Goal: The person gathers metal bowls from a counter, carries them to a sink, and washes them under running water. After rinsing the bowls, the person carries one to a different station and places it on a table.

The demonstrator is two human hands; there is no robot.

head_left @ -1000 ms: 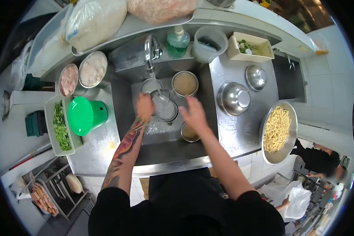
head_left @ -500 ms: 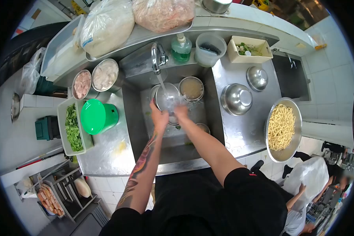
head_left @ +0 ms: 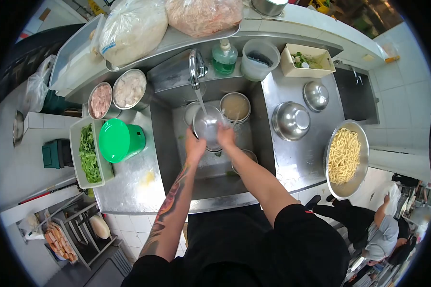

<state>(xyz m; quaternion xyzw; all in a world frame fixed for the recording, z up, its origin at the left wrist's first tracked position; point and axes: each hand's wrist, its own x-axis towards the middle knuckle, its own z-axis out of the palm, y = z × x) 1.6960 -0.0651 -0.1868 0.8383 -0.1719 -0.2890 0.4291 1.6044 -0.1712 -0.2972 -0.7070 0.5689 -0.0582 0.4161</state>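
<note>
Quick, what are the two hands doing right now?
Left hand: closed on the rim of the metal bowl under the running tap.
Right hand: gripping the same bowl's other side.

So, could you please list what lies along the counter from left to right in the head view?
Tray of greens → green lid → sink → upturned steel bowl → bowl of noodles.

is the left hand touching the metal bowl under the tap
Touching. The head view shows the left hand gripping the near rim of the metal bowl under the tap, with the right hand on the rim too.
</note>
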